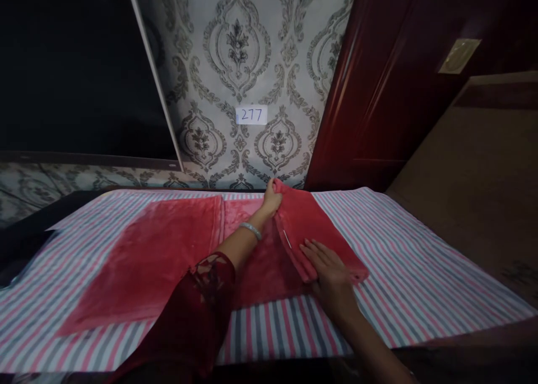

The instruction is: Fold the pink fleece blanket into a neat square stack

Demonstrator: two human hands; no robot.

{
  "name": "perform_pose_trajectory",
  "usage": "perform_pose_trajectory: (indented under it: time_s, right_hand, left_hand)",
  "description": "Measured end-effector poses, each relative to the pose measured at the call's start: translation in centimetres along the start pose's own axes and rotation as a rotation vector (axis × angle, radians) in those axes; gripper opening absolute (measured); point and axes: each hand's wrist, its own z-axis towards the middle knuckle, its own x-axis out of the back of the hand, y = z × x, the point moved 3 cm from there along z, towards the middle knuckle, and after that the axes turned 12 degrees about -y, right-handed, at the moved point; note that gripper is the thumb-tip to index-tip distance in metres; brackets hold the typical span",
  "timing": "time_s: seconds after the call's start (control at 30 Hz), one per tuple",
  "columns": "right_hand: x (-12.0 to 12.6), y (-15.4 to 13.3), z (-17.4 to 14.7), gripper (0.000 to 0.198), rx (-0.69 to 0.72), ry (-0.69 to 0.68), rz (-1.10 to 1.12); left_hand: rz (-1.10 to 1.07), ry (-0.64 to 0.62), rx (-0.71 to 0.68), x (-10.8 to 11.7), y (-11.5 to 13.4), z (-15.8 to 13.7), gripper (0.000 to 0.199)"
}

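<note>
A red plush blanket (168,249) lies across the striped cloth, with a folded section on the left and a lower single-looking strip in the middle. Its right part (311,221) is doubled over in a thick flap that is raised along its left edge, where a small white mark shows. My left hand (272,199) is closed round the far corner of this flap. On the flap's near end rests my right hand (330,272), its fingers stretched out flat over the fabric; the thumb is mostly hidden.
A striped cloth (378,249) in pink, grey and white covers the table. Behind it stands the patterned wall with a paper label (251,115) reading 277. A large dark screen (79,75) hangs at left. A dark red door (378,81) and a brown panel (471,176) are at right.
</note>
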Motion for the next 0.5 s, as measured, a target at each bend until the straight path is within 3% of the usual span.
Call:
perform_pose_trajectory:
  time_s: [0.1,0.27,0.37,0.5]
  right_hand:
    - [-1.3,-2.7,1.1,0.064,0.048,-0.058,0.01]
    - [-6.7,-5.9,0.9,0.055,0.058,-0.256,0.055]
    - [-8.1,-6.0,0.5,0.055,0.021,-0.297,0.06]
    - [-7.1,-5.8,0.8,0.054,0.031,-0.264,0.072]
  left_hand:
    - [-0.003,-0.009,0.058,3.6,0.6,-0.1,0.083]
    - [0.002,-0.007,0.262,8.8,-1.6,-2.0,0.106]
    - [0.001,-0.002,0.257,9.5,-2.6,-2.3,0.108]
    - [-0.008,0.022,0.194,8.7,-2.6,-1.4,0.101]
